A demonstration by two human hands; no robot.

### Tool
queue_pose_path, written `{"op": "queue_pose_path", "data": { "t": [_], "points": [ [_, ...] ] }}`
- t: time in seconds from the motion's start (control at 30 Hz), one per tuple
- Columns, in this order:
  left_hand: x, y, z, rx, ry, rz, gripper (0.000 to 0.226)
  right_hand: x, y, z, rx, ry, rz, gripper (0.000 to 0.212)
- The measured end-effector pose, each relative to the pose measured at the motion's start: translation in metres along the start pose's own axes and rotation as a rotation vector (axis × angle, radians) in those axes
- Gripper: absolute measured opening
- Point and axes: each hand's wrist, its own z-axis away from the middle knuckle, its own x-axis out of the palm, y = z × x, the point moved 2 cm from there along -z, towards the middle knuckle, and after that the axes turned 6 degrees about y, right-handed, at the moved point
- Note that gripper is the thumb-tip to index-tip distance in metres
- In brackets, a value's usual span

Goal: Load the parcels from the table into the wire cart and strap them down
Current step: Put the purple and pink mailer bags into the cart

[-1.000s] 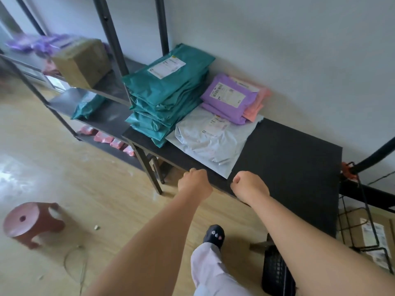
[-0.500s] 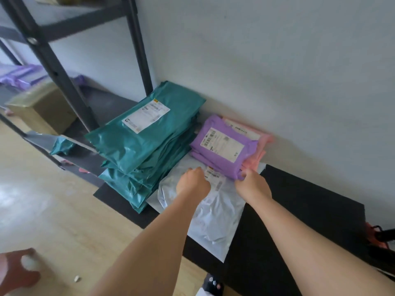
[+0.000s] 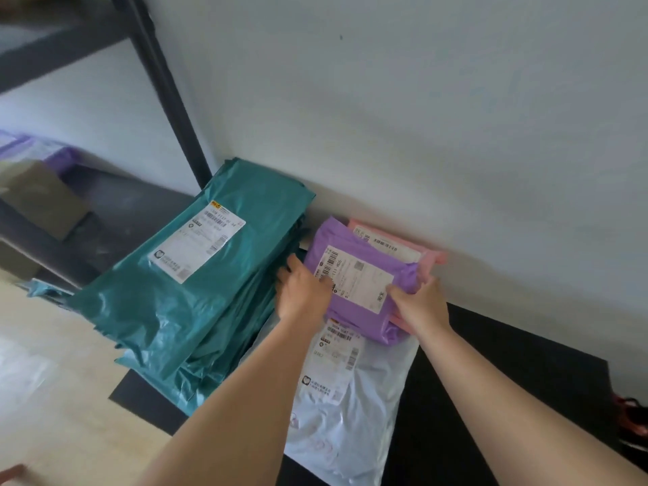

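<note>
While both grips are holding it, the soft purple plastic mailer bag [image 3: 361,275] is lying between them. It is sitting on a flat pink plastic mailer bag [image 3: 403,245] and the far end of a big white plastic mailer bag [image 3: 347,398] on the black counter [image 3: 491,398]. The left grip [image 3: 303,296] is pinching the purple bag's left edge, with its thumb on the paper label. The right grip [image 3: 420,306] is pinching the right edge, thumb on top. Its fingers are hiding underneath, so I cannot tell if they are taking the pink bag too. Just left of the left grip, a tall pile of shiny teal plastic mailer bags [image 3: 196,292] is resting. The purple bag is looking light, squashy and slippery, so holding both edges with fingers underneath is looking safest.
</note>
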Motion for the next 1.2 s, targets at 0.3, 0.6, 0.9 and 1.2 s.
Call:
{"op": "queue_pose_path", "data": {
  "t": [0.3, 0.6, 0.9, 1.2],
  "points": [
    [0.016, -0.008, -0.021, -0.073, -0.097, 0.122, 0.077, 0.015, 0.011, 0.0, 0.183, -0.072, -0.317, 0.027],
    [0.013, -0.002, -0.016, -0.015, -0.041, 0.319, 0.068, 0.014, 0.006, 0.009, 0.279, -0.069, -0.486, 0.028],
    [0.012, 0.017, -0.027, -0.097, -0.194, 0.673, 0.047, -0.022, -0.002, -0.006, 0.254, 0.036, -0.467, 0.016],
    [0.029, 0.028, -0.043, -0.183, -0.236, 0.677, 0.036, -0.036, 0.01, -0.03, 0.344, 0.214, -0.448, 0.024]
  ]
}}
